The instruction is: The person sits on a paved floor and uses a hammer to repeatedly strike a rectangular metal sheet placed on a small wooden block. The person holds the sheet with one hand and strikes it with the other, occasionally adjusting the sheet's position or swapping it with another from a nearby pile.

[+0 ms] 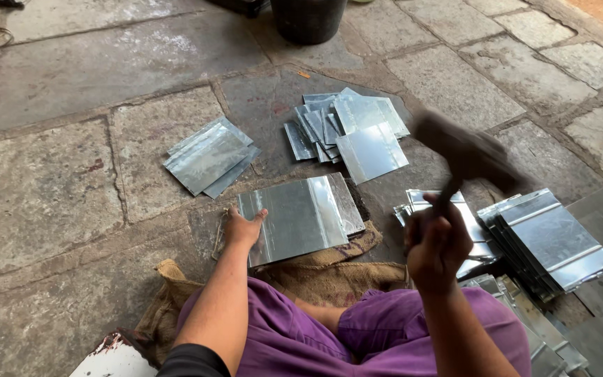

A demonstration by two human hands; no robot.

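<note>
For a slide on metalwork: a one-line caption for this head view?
Seated on stone paving, left hand steadies a metal sheet while right hand raises a mallet.

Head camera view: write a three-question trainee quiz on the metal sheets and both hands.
1. True or false: the left hand presses on the left edge of the metal sheet lying in front of the person.
2. What does the right hand hold? A) a mallet B) a paintbrush C) a cup
3. Fill in: the sheet being worked rests partly on a piece of ______ cloth.

Key:
1. True.
2. A: its grip closes on the handle of the mallet, whose head is motion-blurred.
3. Burlap: the burlap cloth lies on the stone floor, with the fanned pile of sheets beyond.
</note>
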